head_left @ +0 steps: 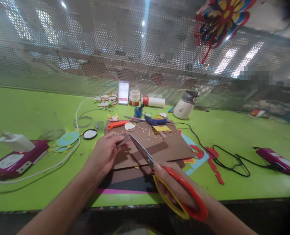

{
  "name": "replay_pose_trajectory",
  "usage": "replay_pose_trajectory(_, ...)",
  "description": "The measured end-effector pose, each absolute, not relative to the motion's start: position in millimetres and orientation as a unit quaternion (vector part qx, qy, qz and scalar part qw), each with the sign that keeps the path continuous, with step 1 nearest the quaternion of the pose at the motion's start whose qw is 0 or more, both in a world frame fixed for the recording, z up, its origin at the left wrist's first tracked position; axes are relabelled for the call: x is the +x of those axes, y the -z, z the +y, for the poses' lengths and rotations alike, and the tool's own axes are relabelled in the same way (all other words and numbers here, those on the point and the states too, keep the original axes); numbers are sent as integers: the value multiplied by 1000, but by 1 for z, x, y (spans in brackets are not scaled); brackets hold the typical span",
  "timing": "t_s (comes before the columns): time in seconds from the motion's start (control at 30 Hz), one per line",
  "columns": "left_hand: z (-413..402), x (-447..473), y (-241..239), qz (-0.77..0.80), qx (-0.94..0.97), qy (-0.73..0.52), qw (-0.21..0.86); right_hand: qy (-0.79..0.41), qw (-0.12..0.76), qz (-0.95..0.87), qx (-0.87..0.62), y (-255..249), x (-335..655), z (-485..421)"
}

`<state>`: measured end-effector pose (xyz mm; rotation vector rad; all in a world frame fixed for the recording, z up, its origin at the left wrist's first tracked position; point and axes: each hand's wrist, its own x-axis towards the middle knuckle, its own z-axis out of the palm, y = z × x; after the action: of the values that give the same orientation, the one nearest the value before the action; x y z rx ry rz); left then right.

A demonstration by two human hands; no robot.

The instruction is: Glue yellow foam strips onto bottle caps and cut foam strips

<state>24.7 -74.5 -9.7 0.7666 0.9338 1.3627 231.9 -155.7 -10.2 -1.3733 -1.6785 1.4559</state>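
Between the thumb and fingers of my left hand [108,148] is a small piece of brown paper [123,139]. My right hand [170,181] grips a pair of scissors [145,153] by its red and yellow handles, with the blades nearly together and pointing at the paper's right side. Below the hands lies a brown cardboard sheet [179,148], littered with tiny scraps. A darker brown strip [157,150] rests on it, partly behind the scissors. An orange-handled cutter [117,124] and a round white lid [129,126] sit at the sheet's far edge.
A blue hot glue gun [157,121] trails a black cord to a purple power strip [277,159] on the right. A white cord runs past another purple power strip [15,161] at left. A white kettle-shaped bottle [184,107], paper cups [135,98] and a phone [123,93] stand behind.
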Motion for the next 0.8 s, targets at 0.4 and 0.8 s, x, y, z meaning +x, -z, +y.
replay_pose_trajectory(0.4,-75,-6,3,489,567,-428,506,-29,76,-743,-665,0,339,-95)
replay_pose_trajectory(0.8,-77,-61,42,459,872,-157,61,93,18,-662,-743,21,363,-95)
